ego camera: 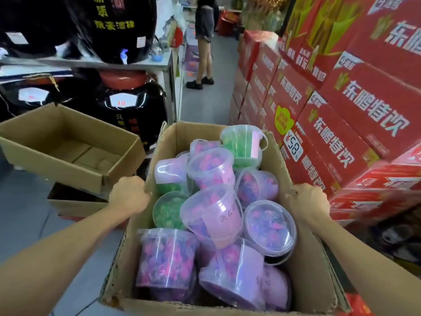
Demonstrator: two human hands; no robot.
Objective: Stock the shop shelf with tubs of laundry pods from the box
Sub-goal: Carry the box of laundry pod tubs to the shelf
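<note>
Stocking seems hardly begun, judging from how full the box is. At the far left an empty carton [68,147] sits open on another flat carton, in front of big black jars [127,103] on a metal rack. Next comes the left hand [128,195]: its fingers are curled over the left wall of the box [305,252] and grip the cardboard edge. The box fills the middle of the view and it is packed with tubs [214,215] of pods, most of them pink and purple, a few green [241,144]. They lie in a loose heap, some upright, some tipped on their side, some with the lid facing up. All tubs that I can see are inside the box; no tub is in a hand. The right hand [307,201] grips the right wall of the box in the same way. At the right stands a wall of red drink cases [341,106], just beside the box. No shelf for the tubs is visible, so I judge that the box is only being carried or positioned, and nearly all the work is left. A person [204,42] stands far down the aisle.
</note>
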